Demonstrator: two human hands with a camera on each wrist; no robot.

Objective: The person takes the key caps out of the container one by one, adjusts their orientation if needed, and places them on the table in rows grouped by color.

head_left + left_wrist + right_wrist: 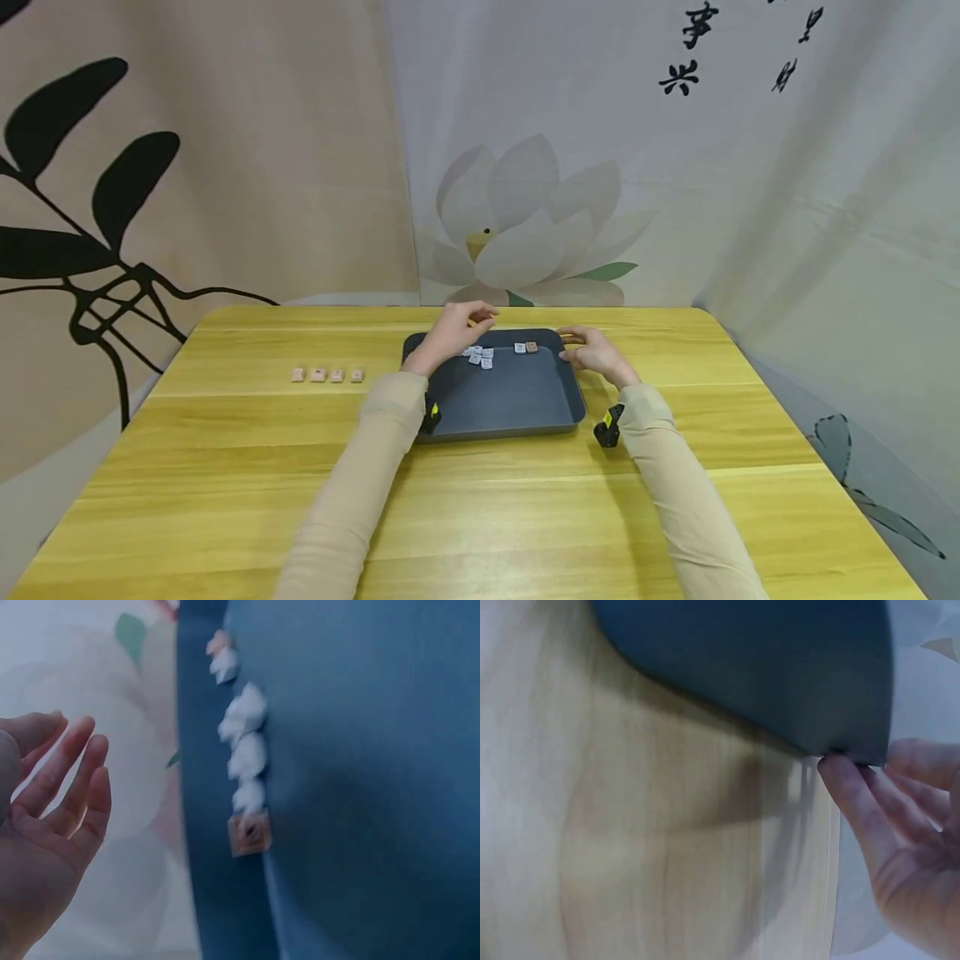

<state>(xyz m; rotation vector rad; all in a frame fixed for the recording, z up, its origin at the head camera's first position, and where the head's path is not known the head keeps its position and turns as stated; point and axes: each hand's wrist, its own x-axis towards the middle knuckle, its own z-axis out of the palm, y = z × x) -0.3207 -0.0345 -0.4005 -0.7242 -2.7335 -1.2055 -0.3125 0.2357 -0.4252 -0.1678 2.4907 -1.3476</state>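
Observation:
A dark blue-grey tray [498, 408] lies on the table, with small white tiles [487, 363] near its far side. Farther right inside it, another white tile [520, 348] sits beside a brown one [532, 347]. My left hand [455, 331] is raised over the tray's far left part, holding nothing; the left wrist view shows its loosely bent fingers [90, 799] apart from the tiles. At the tray's far right corner, my right hand [595, 353] grips the edge, its fingertips [832, 769] right at the wall and its thumb by the rim.
Several pale tiles [318, 376] stand in a row on the wooden table [225, 467], left of the tray. Behind the table's far edge hangs a printed curtain [300, 167]. A black wrist device [609, 426] is by the right sleeve.

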